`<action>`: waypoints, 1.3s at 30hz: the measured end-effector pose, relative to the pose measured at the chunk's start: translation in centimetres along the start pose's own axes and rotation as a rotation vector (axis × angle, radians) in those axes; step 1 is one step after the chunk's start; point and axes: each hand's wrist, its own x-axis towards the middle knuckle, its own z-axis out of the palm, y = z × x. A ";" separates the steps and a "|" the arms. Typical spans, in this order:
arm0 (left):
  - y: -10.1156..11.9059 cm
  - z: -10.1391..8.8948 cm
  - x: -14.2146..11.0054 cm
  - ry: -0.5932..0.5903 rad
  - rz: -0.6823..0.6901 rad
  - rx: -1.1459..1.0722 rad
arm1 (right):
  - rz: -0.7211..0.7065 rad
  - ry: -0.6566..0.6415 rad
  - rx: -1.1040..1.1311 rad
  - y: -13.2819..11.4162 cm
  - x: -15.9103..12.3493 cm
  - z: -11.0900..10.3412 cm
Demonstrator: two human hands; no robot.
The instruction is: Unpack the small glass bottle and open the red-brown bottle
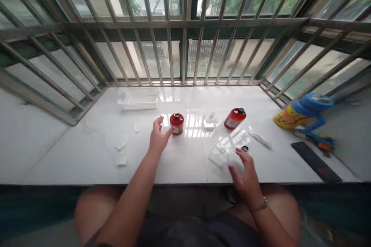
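Note:
An uncapped red-brown bottle stands upright on the white ledge, its round mouth showing. Just left of it is my left hand, fingers spread, with the thumb tip at the bottle's side; whether it touches I cannot tell. My right hand hovers over the ledge with thumb and fingers apart, holding nothing visible. Close to its fingertips lies a small black ring-like cap. Beside that hand are clear plastic packets. A second red-brown bottle, with a dark cap and pale label, stands farther back.
A white perforated basket sits at the back left, and a small clear tray between the bottles. White pads lie at left. Rightward are a thin clear packet, a blue-yellow water bottle and a black phone-like slab. Metal bars line the windows.

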 end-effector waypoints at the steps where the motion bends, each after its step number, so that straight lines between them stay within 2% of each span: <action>1: -0.4 -0.9 -0.3 0.004 -0.018 0.019 | -0.006 -0.009 0.001 0.1 -0.4 -0.2; 7: -2.9 -6.8 -1.2 0.060 -0.114 0.234 | 0.005 0.043 0.064 1.3 -1.7 -0.6; 10: -4.1 -9.2 -0.1 0.084 -0.126 0.382 | 0.034 0.095 0.114 1.8 -1.4 -0.4; 13: -5.5 -10.4 2.0 0.046 -0.100 0.532 | 0.065 0.038 0.160 1.7 -0.5 0.2; 17: -7.5 -10.5 4.4 -0.086 -0.035 0.700 | 0.089 -0.077 0.179 0.9 0.5 1.3; 22: -9.0 -10.1 5.1 -0.210 0.026 0.857 | 0.128 -0.067 0.115 0.9 0.1 2.3; 25: -9.3 -9.9 5.0 -0.239 0.037 0.928 | 0.129 -0.067 0.074 1.0 0.0 2.4; 30: -9.6 -9.1 5.3 -0.285 0.002 1.008 | 0.051 -0.063 0.037 0.6 0.3 2.3; 39: -9.8 -8.6 5.2 -0.319 -0.052 1.062 | 0.027 -0.046 0.032 0.1 0.6 2.2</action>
